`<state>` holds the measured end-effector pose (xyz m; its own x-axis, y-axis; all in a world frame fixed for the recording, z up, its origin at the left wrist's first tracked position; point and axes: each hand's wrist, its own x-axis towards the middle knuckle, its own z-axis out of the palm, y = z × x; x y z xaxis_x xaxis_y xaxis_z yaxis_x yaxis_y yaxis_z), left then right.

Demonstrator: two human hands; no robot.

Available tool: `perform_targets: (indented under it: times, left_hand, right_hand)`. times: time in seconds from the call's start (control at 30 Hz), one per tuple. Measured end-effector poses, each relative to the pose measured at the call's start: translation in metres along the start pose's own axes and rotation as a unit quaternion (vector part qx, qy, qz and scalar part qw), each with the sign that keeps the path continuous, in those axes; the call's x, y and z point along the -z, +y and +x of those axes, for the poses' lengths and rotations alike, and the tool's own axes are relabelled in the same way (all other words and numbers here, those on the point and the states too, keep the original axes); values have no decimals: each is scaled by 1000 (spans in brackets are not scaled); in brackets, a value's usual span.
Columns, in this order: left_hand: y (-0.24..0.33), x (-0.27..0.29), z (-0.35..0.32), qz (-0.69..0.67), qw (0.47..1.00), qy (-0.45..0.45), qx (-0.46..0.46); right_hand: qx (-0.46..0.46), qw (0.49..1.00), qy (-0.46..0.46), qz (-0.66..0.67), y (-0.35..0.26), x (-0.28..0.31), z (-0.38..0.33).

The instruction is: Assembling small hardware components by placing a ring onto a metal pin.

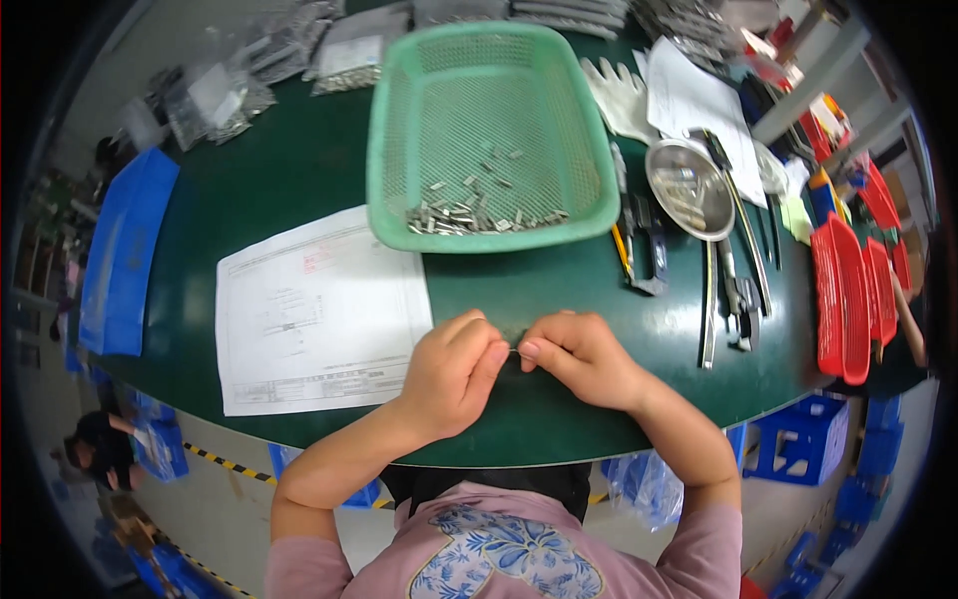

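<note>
My left hand (454, 371) and my right hand (579, 357) meet just above the table's near part, each closed in a pinch. Between the fingertips runs a thin wire-like piece (514, 349), with most of it hidden by the fingers. Beyond my hands stands a green mesh basket (597, 215). Small metal cylindrical parts (469, 215) lie heaped along its near side, a few of them scattered farther in. Left of my left hand, a printed drawing sheet (319, 329) lies flat.
Calipers (740, 299) and a metal bowl (679, 195) of parts lie on the right, near a white glove (621, 100). Red trays (840, 299) line the right edge, a blue bin (130, 255) the left. Bagged parts (359, 50) sit at the back of the green table (259, 170).
</note>
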<state>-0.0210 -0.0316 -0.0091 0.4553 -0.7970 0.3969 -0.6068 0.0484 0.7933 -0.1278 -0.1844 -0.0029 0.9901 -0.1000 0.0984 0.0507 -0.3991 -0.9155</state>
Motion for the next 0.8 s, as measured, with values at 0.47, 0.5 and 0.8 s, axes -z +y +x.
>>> perform_targets:
  times: [0.47, 0.5, 0.8]
  left_hand:
    - [15, 4, -41, -121, 977, 112, 134]
    - [14, -1, -48, -73, 979, 155, 107]
    - [4, 8, -56, -140, 946, 202, 212]
  right_hand:
    - [216, 941, 14, -262, -9, -23, -1]
    - [183, 954, -25, -236, -4, -23, 2]
    - [1, 994, -79, -73, -30, -38, 24]
